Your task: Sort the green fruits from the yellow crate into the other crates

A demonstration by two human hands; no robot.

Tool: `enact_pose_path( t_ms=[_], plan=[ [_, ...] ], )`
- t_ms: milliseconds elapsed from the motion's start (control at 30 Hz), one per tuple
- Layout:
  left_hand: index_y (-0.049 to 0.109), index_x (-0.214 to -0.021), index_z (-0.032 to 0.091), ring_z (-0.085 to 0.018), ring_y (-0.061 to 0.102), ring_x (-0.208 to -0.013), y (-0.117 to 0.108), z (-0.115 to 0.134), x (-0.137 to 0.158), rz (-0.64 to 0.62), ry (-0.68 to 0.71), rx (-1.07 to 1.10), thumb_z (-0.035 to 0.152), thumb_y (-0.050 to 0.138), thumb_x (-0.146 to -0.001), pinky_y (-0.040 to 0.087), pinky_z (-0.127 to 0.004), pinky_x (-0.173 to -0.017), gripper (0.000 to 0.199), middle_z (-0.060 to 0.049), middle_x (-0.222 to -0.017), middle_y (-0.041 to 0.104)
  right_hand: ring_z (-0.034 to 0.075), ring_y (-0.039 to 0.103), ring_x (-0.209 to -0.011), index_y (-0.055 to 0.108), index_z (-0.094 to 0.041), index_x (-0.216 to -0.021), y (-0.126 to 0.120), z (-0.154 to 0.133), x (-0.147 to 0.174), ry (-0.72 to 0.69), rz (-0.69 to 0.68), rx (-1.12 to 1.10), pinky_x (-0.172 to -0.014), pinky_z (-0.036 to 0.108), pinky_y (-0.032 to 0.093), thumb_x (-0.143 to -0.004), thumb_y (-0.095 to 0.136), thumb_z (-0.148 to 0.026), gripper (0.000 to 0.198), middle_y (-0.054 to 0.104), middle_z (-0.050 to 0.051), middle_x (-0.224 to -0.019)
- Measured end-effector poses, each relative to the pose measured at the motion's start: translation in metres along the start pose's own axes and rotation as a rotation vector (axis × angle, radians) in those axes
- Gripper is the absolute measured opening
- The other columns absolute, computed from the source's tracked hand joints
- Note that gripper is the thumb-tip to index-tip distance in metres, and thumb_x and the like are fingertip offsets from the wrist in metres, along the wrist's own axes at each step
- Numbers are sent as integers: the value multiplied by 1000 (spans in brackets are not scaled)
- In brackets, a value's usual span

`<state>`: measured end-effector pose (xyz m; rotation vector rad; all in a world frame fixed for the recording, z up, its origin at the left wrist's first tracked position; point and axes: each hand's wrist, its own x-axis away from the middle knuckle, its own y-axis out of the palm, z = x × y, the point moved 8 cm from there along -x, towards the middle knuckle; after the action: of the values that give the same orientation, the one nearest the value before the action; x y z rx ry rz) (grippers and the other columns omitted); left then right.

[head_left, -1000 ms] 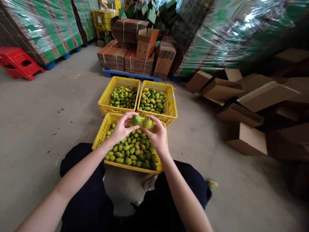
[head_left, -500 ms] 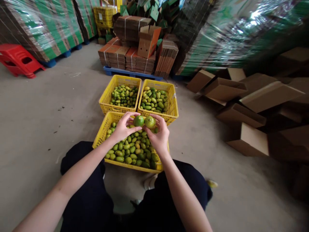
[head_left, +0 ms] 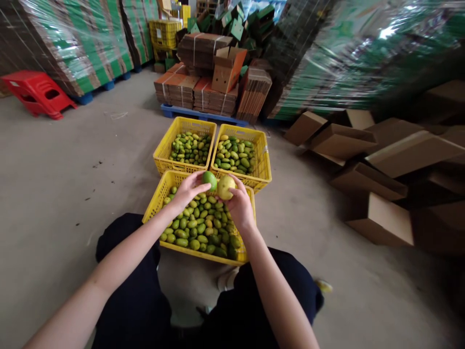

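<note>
Green fruit (head_left: pixel 209 181), yellow fruit (head_left: pixel 226 187), unreadable white label (head_left: pixel 159 33)

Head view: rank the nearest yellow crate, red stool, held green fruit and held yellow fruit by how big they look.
1. Nearest yellow crate
2. Red stool
3. Held yellow fruit and held green fruit: both partly covered, order unsure

A grey floor (head_left: pixel 119 186) carries the things. Beneath the person's fingers (head_left: pixel 204 187) is a yellow crate (head_left: pixel 199 254), its underside hidden; just beyond them, two farther crates (head_left: pixel 181 166) stand side by side. Farther past the fingers lies a blue pallet (head_left: pixel 203 116). Well off to their left stands a red stool (head_left: pixel 31 82), with dark scraps (head_left: pixel 97 166) nearer; open cardboard boxes (head_left: pixel 387 218) lie jumbled to their right.
</note>
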<state>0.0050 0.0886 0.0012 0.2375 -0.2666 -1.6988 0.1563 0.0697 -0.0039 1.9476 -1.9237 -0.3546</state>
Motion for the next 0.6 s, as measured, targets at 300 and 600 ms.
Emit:
enact_pose_path(
  t_ms=[300, 600],
  plan=[
    [65, -84, 14, -14, 62, -66, 5, -44, 0, 129, -387, 745, 31, 47, -81, 53, -25, -66, 25, -6, -70, 65, 13, 62, -62, 63, -22, -92, 7, 36, -7, 205, 61, -475, -53, 24, 53, -81, 57, -43, 24, 67, 0, -73],
    [70, -94, 15, -19, 70, -88, 2, -58, 4, 255, -350, 799, 16, 46, -79, 57, -31, -73, 28, -8, -90, 74, 12, 66, -67, 62, -21, -91, 12, 58, -2, 324, 112, -616, -50, 18, 53, -88, 54, -41, 23, 71, 3, -86]
  ],
)
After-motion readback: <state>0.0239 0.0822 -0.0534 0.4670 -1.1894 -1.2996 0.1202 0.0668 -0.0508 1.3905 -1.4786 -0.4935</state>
